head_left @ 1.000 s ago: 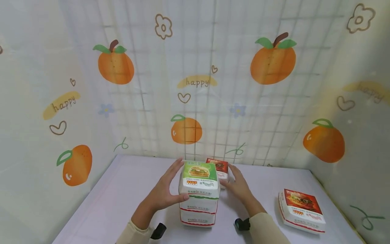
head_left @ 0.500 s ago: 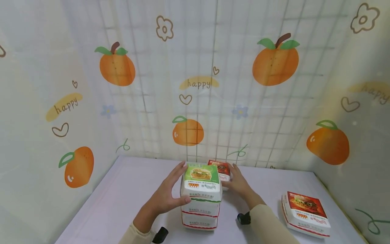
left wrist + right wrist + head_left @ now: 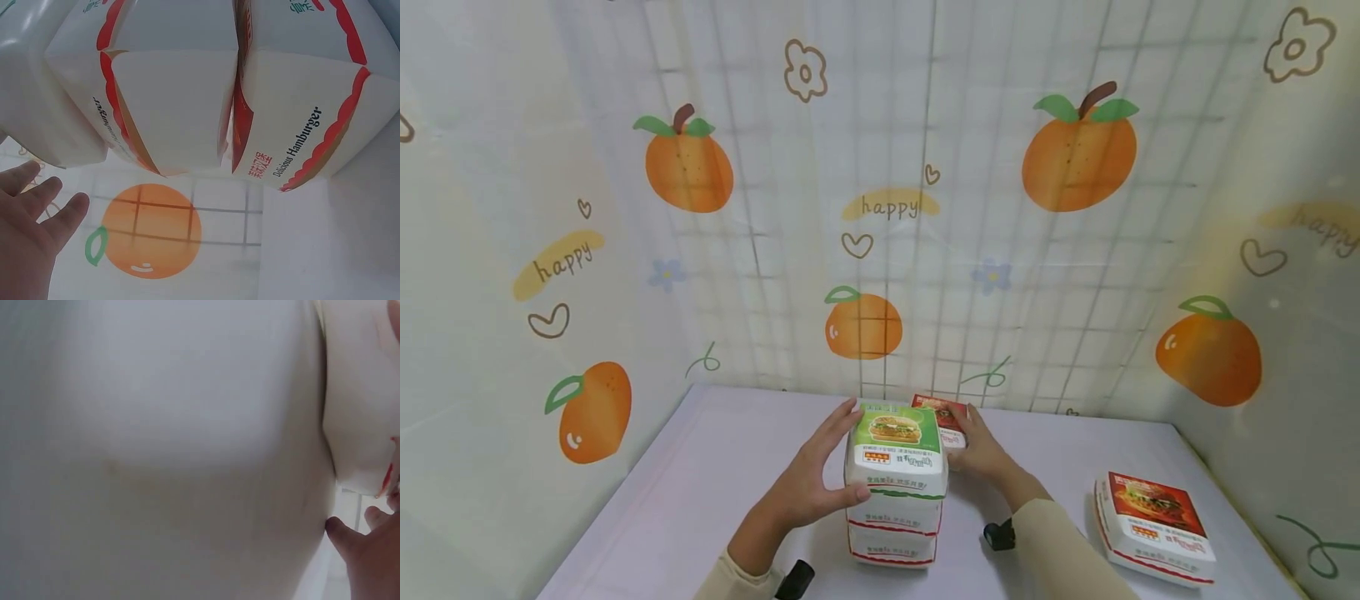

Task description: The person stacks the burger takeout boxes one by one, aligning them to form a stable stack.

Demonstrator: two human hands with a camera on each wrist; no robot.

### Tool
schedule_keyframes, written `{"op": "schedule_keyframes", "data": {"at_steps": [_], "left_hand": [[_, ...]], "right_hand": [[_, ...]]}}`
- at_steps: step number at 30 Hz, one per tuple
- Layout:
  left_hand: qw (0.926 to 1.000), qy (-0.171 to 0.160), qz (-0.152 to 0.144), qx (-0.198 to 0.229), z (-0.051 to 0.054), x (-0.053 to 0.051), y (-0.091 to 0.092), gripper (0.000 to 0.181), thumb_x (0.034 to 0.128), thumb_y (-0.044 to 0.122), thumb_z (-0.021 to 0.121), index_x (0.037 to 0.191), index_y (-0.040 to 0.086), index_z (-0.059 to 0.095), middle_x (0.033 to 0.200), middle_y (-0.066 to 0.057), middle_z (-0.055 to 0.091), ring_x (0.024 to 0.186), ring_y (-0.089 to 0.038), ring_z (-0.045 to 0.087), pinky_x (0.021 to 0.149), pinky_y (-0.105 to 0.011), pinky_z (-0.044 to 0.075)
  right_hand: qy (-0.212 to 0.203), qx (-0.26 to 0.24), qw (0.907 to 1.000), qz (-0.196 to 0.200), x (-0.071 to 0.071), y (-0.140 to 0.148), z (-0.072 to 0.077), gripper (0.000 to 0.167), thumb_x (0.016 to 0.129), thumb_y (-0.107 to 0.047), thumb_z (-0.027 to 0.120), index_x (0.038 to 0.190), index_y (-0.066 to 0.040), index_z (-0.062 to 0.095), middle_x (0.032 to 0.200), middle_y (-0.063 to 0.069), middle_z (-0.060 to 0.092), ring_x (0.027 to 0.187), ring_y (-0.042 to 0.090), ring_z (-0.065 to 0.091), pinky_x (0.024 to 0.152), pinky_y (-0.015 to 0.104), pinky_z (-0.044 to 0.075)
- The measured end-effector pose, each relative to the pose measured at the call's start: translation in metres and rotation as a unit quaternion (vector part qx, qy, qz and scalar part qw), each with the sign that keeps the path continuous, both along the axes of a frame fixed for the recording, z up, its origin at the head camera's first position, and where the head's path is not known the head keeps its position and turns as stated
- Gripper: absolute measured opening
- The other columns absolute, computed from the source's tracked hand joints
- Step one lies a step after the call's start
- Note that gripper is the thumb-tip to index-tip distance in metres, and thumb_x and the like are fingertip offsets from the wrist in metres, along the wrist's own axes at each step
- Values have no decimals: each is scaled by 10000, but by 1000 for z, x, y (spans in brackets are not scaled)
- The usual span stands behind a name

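Observation:
In the head view a stack of three burger boxes stands at the centre; the top box (image 3: 898,467) has a green lid. My left hand (image 3: 801,482) spans its left side, thumb at the front corner, fingertips by the upper rear edge. Fairly straight, spread fingers (image 3: 47,203) show beside the stacked boxes (image 3: 169,94) in the left wrist view. Behind the stack, my right hand (image 3: 988,454) grips a red-topped box (image 3: 955,436), a finger over its lid and the thumb low in front. White box sides (image 3: 187,425) largely fill the right wrist view, beside my right hand (image 3: 375,550).
Another red-topped burger box (image 3: 1153,527) lies on the white table (image 3: 700,483) at the right. A curtain (image 3: 970,317) printed with oranges hangs close behind the table and along both sides.
The fingers of my right hand have moved left from the rear box's right side onto its lid. My left hand keeps its place at the stack; the head view has shifted slightly.

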State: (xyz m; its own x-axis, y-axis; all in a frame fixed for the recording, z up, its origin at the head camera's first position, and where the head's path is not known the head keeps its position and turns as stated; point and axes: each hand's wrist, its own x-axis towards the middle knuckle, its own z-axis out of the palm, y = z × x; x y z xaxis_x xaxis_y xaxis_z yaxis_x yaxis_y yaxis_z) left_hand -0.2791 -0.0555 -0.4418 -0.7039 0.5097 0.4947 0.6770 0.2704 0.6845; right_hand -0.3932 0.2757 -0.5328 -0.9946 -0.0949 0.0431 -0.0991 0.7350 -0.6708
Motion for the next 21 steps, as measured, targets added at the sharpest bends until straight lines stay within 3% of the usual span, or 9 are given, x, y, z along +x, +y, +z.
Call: {"op": "schedule_keyframes", "data": {"at_steps": [12,21], "left_hand": [[9998,136,-100,55,0,-1,-1,841,819,475,715,1529,294,303,1609,-7,171,1449,-249,178,1006,-689,277],[9998,160,-79,17,1,0,-2,847,814,482,707,1532,290,300,1608,15,168,1450,-244,176,1012,-684,273]], "right_hand": [[399,95,9991,96,4,6,-7,1106,648,-296,876,1550,-186,245,1529,273,133,1318,556,280,980,675,334],[572,129,9980,214,3,7,-11,1088,667,-317,835,1552,-171,220,1552,290,147,1390,507,178,1019,696,249]]}}
